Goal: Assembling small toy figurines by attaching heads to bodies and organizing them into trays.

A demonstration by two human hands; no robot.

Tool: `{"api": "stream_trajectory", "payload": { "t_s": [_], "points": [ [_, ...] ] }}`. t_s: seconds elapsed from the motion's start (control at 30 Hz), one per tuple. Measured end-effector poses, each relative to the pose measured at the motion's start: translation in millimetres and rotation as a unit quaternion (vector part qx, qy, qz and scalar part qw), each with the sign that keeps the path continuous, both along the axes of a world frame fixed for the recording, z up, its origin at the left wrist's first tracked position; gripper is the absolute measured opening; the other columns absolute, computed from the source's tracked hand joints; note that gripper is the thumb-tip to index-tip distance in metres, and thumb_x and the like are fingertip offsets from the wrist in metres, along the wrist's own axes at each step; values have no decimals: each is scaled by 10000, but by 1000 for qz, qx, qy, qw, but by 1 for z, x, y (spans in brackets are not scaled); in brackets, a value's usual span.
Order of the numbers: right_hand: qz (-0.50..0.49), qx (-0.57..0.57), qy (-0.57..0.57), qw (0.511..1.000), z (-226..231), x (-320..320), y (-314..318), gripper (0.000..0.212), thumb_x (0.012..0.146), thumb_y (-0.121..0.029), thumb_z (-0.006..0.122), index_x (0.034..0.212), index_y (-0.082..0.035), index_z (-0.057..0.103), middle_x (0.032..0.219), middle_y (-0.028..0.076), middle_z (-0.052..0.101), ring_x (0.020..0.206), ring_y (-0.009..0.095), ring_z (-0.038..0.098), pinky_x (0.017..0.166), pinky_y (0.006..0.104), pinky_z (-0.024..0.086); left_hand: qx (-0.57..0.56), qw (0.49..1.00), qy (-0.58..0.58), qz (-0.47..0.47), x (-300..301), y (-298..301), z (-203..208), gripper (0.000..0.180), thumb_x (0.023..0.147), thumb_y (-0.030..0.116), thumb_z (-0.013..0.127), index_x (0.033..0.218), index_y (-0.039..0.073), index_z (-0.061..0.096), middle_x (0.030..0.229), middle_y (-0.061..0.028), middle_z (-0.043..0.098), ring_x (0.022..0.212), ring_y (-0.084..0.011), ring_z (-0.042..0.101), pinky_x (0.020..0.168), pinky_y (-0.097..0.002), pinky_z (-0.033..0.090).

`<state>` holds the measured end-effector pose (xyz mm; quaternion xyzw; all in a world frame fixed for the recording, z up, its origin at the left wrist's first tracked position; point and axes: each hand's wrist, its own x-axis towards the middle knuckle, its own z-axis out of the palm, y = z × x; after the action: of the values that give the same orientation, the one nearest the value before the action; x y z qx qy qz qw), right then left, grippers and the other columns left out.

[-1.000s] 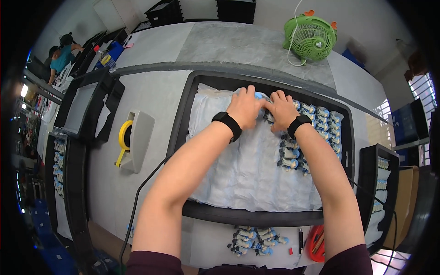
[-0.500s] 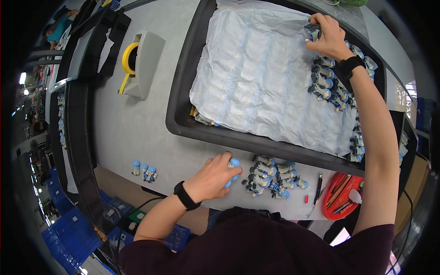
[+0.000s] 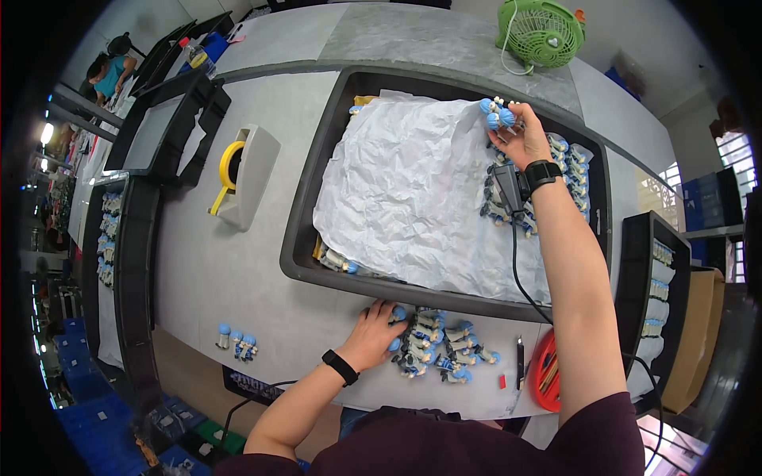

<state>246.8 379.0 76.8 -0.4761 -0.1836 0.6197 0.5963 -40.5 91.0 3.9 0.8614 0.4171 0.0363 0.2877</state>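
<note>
My right hand [image 3: 524, 136] is raised over the far side of a large black tray [image 3: 295, 252], its fingers closed around a few small blue-headed figurines [image 3: 498, 119]. Crumpled white tissue paper [image 3: 397, 182] covers most of the tray's inside. Rows of similar figurines [image 3: 577, 170] lie on the paper at the right, partly hidden by my wrist. My left hand [image 3: 371, 335] rests on the table before the tray, closed around blue-headed figurines [image 3: 396, 316] that its fingers partly cover. Right beside it is a loose pile of figurines [image 3: 425, 337].
A tape dispenser [image 3: 252, 178] stands left of the tray; several figurines [image 3: 236, 341] stand near the table's left front. A utility knife [image 3: 520, 362] and a red basket of tools [image 3: 546, 377] are at the right front. A black cable crosses the tray's right part. A green fan [image 3: 544, 33] stands behind.
My right hand has lifted from the tray's figurine rows, with figurines now showing in its fingers. The left hand has come closer to the loose pile. The whole view has shifted.
</note>
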Motion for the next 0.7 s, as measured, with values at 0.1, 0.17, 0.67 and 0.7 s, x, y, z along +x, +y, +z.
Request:
{"api": "stream_trajectory", "payload": {
  "t_s": [0.1, 0.17, 0.67, 0.7],
  "points": [
    [1, -4, 62, 998, 17, 2, -3, 231, 703, -207, 630, 869, -88, 522, 887, 66, 498, 761, 211, 529, 776, 414, 423, -1, 1000, 3, 7, 1, 3, 1, 524, 550, 104, 703, 1052, 131, 558, 1245, -186, 326, 1178, -401, 288, 909, -495, 335],
    [-39, -15, 80, 996, 19, -2, 0, 235, 710, -201, 615, 872, -54, 529, 832, 70, 560, 692, 187, 545, 755, 410, 437, -1, 1000, 6, 12, 2, 4, 1, 527, 547, 113, 704, 1053, 130, 558, 1248, -187, 326, 1179, -402, 287, 913, -499, 329],
    [223, 184, -778, 558, -8, -76, 40, 372, 658, -65, 592, 1015, -157, 641, 931, 57, 631, 902, 246, 585, 784, 421, 396, -16, 1000, 18, 10, -1, -3, -1, 568, 552, 169, 718, 1086, 137, 528, 1255, -204, 327, 1145, -408, 299, 895, -508, 313],
    [228, 183, -777, 558, -11, -83, 41, 372, 658, -65, 592, 1015, -157, 641, 931, 57, 631, 902, 246, 585, 784, 421, 396, -21, 1000, 18, 13, -1, -4, -2, 568, 552, 169, 718, 1086, 137, 528, 1255, -204, 327, 1145, -408, 299, 895, -508, 313]
  ]
}}
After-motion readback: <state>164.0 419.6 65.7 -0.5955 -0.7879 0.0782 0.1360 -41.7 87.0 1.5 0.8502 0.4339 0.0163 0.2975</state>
